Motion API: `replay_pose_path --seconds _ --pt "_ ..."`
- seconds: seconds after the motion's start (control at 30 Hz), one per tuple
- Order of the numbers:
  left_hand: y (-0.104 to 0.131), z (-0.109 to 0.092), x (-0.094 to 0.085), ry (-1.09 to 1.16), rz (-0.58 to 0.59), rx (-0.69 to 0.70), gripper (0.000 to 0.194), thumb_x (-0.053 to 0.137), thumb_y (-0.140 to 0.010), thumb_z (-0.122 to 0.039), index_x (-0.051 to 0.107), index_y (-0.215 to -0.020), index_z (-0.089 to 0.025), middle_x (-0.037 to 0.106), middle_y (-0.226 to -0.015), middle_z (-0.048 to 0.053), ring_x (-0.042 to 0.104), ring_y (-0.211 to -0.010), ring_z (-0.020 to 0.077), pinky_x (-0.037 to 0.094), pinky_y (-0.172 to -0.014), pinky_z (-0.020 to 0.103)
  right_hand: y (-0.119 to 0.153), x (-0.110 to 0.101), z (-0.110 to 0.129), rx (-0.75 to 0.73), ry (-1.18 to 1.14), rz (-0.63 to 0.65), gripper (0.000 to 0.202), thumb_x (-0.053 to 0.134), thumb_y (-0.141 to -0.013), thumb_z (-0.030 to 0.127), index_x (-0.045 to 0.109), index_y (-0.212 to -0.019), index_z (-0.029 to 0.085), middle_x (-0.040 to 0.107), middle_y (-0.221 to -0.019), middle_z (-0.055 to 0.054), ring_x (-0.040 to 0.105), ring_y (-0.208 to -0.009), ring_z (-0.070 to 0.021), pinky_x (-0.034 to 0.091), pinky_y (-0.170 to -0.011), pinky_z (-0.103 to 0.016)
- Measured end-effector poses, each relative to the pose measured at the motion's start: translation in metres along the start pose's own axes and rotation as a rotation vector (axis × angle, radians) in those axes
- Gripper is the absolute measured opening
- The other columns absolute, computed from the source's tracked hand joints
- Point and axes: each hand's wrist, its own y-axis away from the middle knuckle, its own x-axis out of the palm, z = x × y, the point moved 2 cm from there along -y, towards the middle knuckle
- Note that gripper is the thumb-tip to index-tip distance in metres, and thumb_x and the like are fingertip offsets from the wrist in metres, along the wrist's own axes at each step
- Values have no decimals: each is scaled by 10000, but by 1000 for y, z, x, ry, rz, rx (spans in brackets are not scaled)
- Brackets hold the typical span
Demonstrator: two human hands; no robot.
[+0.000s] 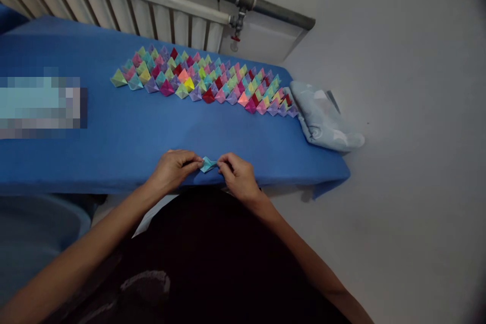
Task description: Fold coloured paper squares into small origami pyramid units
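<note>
A small light-blue folded paper piece (pixel 207 164) is held near the front edge of the blue-covered table. My left hand (pixel 178 168) pinches its left end between thumb and fingers. At its right end, the fingertips of my right hand (pixel 237 172) are closed on a narrow point of the paper. Beyond both hands, rows of folded paper boats (pixel 197 81) in pink, red, green, yellow, purple and blue stand close together on the cloth.
The blue tablecloth (pixel 144 126) hangs over the front edge. A folded grey-blue cloth (pixel 319 114) lies at the right end. Behind the table are a radiator (pixel 152 12) and a pipe with a valve (pixel 238 25). A blurred-out patch covers something at left.
</note>
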Motion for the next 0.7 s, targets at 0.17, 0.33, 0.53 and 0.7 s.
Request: replay_pose_path --seconds 0.17,0.33,0.53,0.7 --pt "0 1 0 -11 7 3 203 580 -896 -354 750 -830 -264 783 -880 -26 681 -831 158 472 -825 274 -1 1 5 -30 11 -17 95 547 -918 272 620 -889 218 649 -890 -14 570 -745 -134 445 -710 -261" --pt "-1 0 0 -64 14 17 172 594 -895 -304 755 -846 -269 782 -874 -26 681 -844 160 460 -860 287 -8 6 16 -187 80 10 89 572 -900 206 658 -915 221 618 -952 -27 583 -845 -136 456 -804 -264" --pt "-1 0 0 -77 9 31 146 615 -889 -265 760 -875 -265 784 -889 -18 684 -856 163 446 -885 309 -14 11 24 -161 217 82 116 545 -896 171 651 -871 210 587 -937 -27 568 -842 -140 443 -792 -269" --pt "0 0 0 -66 -1 31 142 615 -884 -268 751 -843 -263 775 -850 -27 679 -836 160 456 -859 299 -15 11 25 -128 293 125 131 521 -890 137 639 -860 187 586 -908 -38 544 -815 -149 413 -763 -277"
